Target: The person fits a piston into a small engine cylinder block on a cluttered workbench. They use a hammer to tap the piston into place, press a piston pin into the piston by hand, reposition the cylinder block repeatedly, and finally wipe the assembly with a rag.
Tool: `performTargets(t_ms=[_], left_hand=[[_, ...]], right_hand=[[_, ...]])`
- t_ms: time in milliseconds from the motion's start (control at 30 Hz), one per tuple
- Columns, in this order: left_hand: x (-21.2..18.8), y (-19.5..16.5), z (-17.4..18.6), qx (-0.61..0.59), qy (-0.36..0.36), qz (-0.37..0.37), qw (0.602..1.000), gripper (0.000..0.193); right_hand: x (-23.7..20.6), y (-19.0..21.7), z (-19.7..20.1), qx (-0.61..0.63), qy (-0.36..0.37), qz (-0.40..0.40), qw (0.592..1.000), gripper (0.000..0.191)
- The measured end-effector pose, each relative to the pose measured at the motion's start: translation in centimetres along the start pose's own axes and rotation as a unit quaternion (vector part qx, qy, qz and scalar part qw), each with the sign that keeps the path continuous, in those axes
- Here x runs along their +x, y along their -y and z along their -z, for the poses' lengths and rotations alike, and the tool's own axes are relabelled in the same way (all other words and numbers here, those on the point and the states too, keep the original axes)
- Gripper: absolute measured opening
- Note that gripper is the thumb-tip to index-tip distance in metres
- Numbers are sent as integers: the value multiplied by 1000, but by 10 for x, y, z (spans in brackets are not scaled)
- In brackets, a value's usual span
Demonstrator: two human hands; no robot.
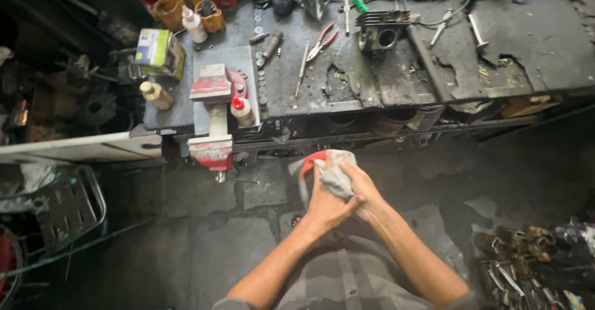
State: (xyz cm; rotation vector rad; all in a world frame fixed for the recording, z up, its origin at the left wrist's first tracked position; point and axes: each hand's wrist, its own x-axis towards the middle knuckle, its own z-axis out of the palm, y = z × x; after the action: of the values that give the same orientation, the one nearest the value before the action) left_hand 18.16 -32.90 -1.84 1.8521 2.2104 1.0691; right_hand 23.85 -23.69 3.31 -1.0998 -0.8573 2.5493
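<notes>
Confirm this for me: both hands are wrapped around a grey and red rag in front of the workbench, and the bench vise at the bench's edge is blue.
Not quite. The head view shows the left hand and right hand wrapped around the grey and red rag in front of the workbench, but the bench vise at the bench's edge is red, not blue.

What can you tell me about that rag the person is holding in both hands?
The rag is a crumpled piece of soft cloth, mostly dirty grey-white with a red part showing along its left edge. It is bunched into a wad and pressed between the left hand and the right hand, whose fingers wrap around its lower half. It is held in the air in front of the person's body, above the dark stone floor, just short of the workbench edge. Nothing else touches it.
</notes>
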Motion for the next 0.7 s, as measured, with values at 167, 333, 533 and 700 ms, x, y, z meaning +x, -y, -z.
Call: performTargets(t_ms=[167,333,533,700], left_hand=[[-10,0,-17,-102,101,-53,988,51],[-12,5,-15,-76,145,-203,966,36],[20,25,1,-414,91,-39,905,31],[75,73,20,-311,-363,325,816,50]], right_hand=[[-8,-11,27,-4,-76,-4,997,49],[-2,-9,54,-14,-153,10,988,46],[21,38,94,-279,-174,318,889,46],[33,120,155,-185,-188,303,916,40]])
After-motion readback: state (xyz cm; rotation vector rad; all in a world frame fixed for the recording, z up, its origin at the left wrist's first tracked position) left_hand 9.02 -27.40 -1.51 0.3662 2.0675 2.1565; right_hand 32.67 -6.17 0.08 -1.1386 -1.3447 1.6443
